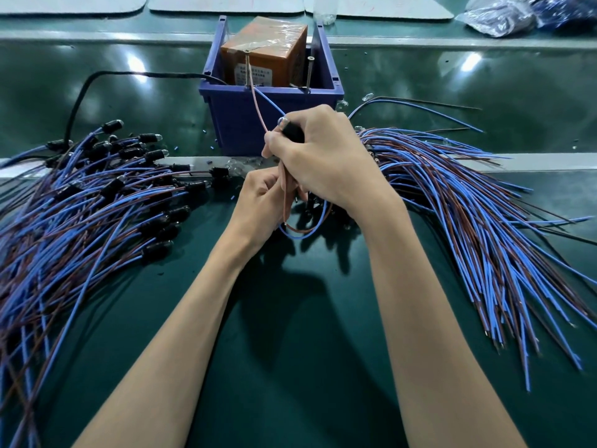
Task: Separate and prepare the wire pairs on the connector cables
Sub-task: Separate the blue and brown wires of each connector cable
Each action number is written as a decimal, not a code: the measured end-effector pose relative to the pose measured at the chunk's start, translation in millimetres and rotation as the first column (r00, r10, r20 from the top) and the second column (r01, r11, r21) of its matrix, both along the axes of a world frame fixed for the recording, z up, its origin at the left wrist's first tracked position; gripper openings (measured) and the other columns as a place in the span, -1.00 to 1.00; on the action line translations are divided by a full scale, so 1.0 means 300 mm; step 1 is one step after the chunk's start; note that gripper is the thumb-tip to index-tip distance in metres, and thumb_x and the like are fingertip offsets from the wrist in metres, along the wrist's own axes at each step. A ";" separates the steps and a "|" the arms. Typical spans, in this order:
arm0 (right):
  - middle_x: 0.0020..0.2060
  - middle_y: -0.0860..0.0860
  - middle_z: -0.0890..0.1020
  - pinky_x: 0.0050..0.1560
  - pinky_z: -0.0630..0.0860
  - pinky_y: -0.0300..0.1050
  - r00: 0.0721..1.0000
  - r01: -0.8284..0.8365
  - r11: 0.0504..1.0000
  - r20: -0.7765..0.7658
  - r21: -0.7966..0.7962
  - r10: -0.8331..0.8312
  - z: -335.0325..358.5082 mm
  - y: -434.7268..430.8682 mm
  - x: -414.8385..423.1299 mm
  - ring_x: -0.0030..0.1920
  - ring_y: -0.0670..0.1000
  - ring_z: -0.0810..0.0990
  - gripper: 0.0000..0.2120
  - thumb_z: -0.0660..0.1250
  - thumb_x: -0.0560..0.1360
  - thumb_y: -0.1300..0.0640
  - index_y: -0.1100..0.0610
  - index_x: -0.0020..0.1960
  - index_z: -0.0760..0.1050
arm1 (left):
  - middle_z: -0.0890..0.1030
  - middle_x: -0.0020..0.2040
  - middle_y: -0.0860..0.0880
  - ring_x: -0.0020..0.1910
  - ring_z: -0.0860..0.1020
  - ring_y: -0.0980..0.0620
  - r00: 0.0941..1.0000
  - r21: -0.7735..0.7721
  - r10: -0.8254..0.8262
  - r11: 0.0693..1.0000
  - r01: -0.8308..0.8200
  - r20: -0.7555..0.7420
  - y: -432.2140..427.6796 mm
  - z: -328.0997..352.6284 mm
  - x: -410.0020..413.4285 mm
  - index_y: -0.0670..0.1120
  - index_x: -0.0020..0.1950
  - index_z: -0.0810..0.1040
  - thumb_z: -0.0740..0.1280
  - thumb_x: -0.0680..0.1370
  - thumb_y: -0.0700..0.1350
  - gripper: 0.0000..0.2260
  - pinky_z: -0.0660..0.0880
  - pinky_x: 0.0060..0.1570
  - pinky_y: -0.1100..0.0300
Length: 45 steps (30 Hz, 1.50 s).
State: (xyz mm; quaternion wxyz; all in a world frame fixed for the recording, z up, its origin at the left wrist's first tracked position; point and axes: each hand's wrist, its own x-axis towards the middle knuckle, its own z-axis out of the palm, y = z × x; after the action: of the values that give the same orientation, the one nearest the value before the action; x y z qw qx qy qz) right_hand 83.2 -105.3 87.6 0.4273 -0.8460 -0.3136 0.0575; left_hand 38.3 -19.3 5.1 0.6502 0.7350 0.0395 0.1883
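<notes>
My right hand (326,160) is closed around one connector cable; its black connector (292,130) with a clear tip pokes out by the thumb. That cable's brown wire (258,105) and blue wire run up to two upright screws on a blue bin (271,124), and loop below my hands (300,232). My left hand (261,202) sits just below and left of the right, pinching the brown wire. A pile of cables with black connectors (97,202) lies at the left. A second pile of blue and brown wires (478,221) fans out at the right.
The blue bin holds an orange-brown box (268,53) wrapped in film, with a black cord (84,92) leading off left. A metal rail (533,161) crosses the green mat. Grey pads and a plastic bag (517,14) lie at the far edge.
</notes>
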 end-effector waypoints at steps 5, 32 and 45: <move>-0.39 0.10 0.58 -0.40 0.37 -0.29 1.000 -0.017 1.000 -0.002 0.011 0.017 -0.002 -0.002 -0.002 -0.36 0.00 0.47 -0.78 0.28 0.53 0.17 0.26 -0.16 0.64 | 0.28 -0.67 0.08 -0.63 0.17 0.20 1.000 -0.033 -0.012 0.999 0.012 0.023 0.002 -0.007 0.004 0.11 -0.60 0.46 0.16 0.42 0.13 -0.61 0.10 -0.56 0.30; -0.55 -0.15 0.56 -0.44 0.32 -0.42 0.960 -0.281 0.868 -0.126 -0.409 0.252 0.058 -0.104 -0.002 -0.50 -0.25 0.44 -0.69 0.29 0.54 -0.03 0.00 -0.34 0.58 | 0.43 -0.59 -0.21 -0.50 0.26 -0.33 0.988 -0.307 -0.126 0.940 0.146 0.084 0.035 0.002 0.000 -0.03 -0.48 0.55 0.06 0.55 0.13 -0.50 0.31 -0.38 0.23; -0.42 0.00 0.41 -0.33 0.31 -0.11 0.997 0.069 0.919 0.065 -0.389 -0.048 0.082 -0.109 0.007 -0.36 0.02 0.42 -0.44 0.15 0.50 -0.37 0.11 -0.26 0.52 | 0.30 -0.62 0.07 -0.64 0.22 0.13 0.919 -0.240 0.373 0.911 -0.336 0.125 0.006 -0.006 0.020 -0.03 -0.40 0.47 0.01 0.67 0.00 -0.52 0.17 -0.56 0.31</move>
State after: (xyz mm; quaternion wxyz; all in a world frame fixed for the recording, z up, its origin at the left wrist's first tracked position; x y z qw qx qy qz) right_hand 85.2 -138.1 112.3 0.2426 -0.9245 -0.2819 0.0831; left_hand 44.2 -17.7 3.2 0.6813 0.6226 0.1376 0.3595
